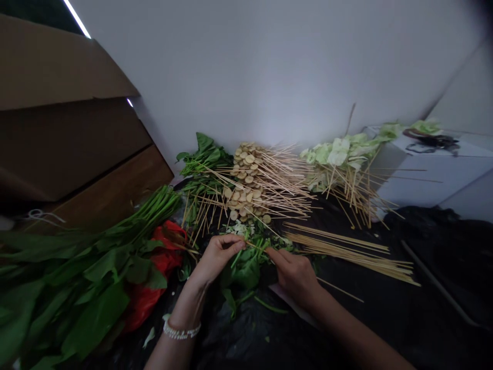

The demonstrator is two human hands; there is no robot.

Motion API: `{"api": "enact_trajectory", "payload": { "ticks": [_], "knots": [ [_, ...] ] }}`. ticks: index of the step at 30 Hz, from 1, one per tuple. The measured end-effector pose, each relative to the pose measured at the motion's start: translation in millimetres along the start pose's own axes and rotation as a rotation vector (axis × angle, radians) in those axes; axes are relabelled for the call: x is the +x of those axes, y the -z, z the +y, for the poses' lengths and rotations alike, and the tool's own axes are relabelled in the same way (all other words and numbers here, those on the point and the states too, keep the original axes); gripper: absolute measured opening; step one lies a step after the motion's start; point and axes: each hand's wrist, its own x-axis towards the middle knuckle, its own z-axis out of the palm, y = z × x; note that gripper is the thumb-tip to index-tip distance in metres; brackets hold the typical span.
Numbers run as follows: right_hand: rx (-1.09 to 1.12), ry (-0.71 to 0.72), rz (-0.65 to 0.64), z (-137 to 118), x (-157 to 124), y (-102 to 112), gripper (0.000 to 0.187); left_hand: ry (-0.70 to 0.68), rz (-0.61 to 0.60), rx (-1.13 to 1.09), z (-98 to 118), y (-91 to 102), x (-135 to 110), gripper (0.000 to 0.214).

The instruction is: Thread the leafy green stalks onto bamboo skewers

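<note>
My left hand (220, 255), with a beaded bracelet at the wrist, is closed in a pinch at the far end of a thin bamboo skewer (254, 247). Whether a bit of stem is also between those fingertips I cannot tell. My right hand (296, 273) is closed around the same skewer, whose other end seems to come out behind the hand toward the lower right. Below and between both hands lie loose leafy greens (246, 275) on a black plastic sheet (246, 341). To the right of them is a spread of bare bamboo skewers (358, 257).
Skewered pale round slices (248, 198) are stacked behind my hands, with skewered greens (208, 156) beside them. Skewered cabbage leaves (339, 151) lie back right, near a white box (427, 174). At left, a large bunch of greens (92, 272) rests on a red bag (148, 293), near cardboard boxes (69, 144).
</note>
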Motion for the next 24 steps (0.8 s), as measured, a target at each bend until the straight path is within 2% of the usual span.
{"api": "enact_trajectory", "payload": {
  "ticks": [9, 11, 15, 17, 18, 19, 22, 24],
  "knots": [
    [0.128, -0.072, -0.057, -2, 1, -2, 0.041, 0.024, -0.028, -0.003, -6, -4.4, 0, 0.035],
    [0.147, -0.086, -0.026, 0, 1, -2, 0.04, -0.011, 0.049, 0.006, -6, -5.3, 0, 0.036],
    [0.174, -0.128, 0.122, 7, 4, 0, 0.035, -0.16, 0.373, 0.165, -2, 1.9, -10, 0.03],
    [0.153, -0.152, 0.187, 11, 5, 3, 0.032, -0.171, 0.435, 0.276, -1, 7.8, -22, 0.024],
    [0.142, -0.164, 0.204, 12, 6, 5, 0.03, -0.15, 0.393, 0.315, -2, 10.0, -29, 0.023],
    [0.133, -0.175, 0.215, 13, 7, 7, 0.03, -0.118, 0.299, 0.344, -3, 11.4, -35, 0.022],
    [0.127, -0.194, 0.239, 13, 9, 13, 0.029, -0.021, -0.082, 0.453, -10, 9.1, -52, 0.022],
    [0.13, -0.196, 0.26, 14, 10, 15, 0.029, 0.027, -0.219, 0.599, -17, 3.6, -59, 0.018]
  ]
}}
